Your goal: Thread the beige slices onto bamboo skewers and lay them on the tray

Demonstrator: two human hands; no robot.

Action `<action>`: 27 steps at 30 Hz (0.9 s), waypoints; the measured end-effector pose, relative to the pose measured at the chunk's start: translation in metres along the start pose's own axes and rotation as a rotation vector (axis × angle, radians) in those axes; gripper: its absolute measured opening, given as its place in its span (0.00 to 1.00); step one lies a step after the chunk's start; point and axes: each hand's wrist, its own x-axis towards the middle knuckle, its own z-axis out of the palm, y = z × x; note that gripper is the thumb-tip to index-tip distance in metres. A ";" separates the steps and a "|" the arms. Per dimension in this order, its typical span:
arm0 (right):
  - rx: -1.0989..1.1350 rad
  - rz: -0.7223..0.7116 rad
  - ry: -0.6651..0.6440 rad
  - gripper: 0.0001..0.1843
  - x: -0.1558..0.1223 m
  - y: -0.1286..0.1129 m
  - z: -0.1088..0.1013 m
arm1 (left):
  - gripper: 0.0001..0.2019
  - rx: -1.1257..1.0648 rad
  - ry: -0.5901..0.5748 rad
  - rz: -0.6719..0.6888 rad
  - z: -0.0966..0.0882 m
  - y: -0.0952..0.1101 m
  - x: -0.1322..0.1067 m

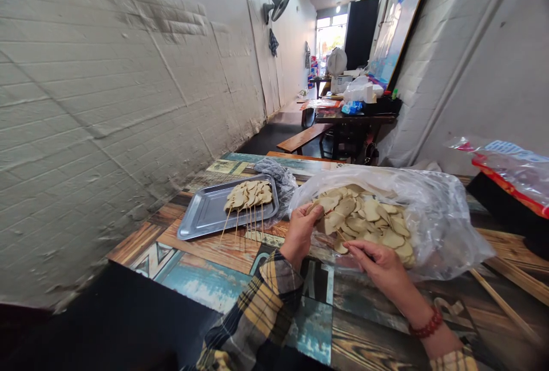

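My left hand (300, 231) is closed at the near left edge of a clear plastic bag (446, 216), pinching a flat beige slice. A thin wooden skewer (341, 236) sits between the thumb and fingers of my right hand (381, 265), its visible end pointing up and left toward the slices. Many loose beige slices (355, 216) fill the mouth of the bag; what food they are I cannot tell. To the left, a metal tray (201, 214) bears a pile of skewered slices (249, 195), with several sticks jutting over its near rim.
A crumpled grey plastic bag (277, 174) lies between tray and slices. Wooden sticks (506, 296) rest at the right, below a black container (501, 202) with red-edged plastic packaging (514, 182). A white brick wall (107, 102) runs along the left. Behind stand a bench (304, 138) and a cluttered table (355, 118).
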 end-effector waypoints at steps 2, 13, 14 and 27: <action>0.004 -0.003 -0.001 0.22 0.000 0.000 0.000 | 0.22 0.013 0.005 0.002 0.000 -0.001 0.000; 0.005 -0.026 0.008 0.22 -0.001 0.002 0.000 | 0.22 0.006 -0.051 -0.008 0.000 -0.003 -0.001; 0.010 -0.021 0.009 0.22 -0.001 0.003 0.001 | 0.22 0.003 -0.057 -0.014 0.001 -0.004 -0.002; 0.257 0.163 0.069 0.34 0.002 -0.016 -0.001 | 0.26 -0.054 -0.109 -0.123 0.005 0.003 -0.007</action>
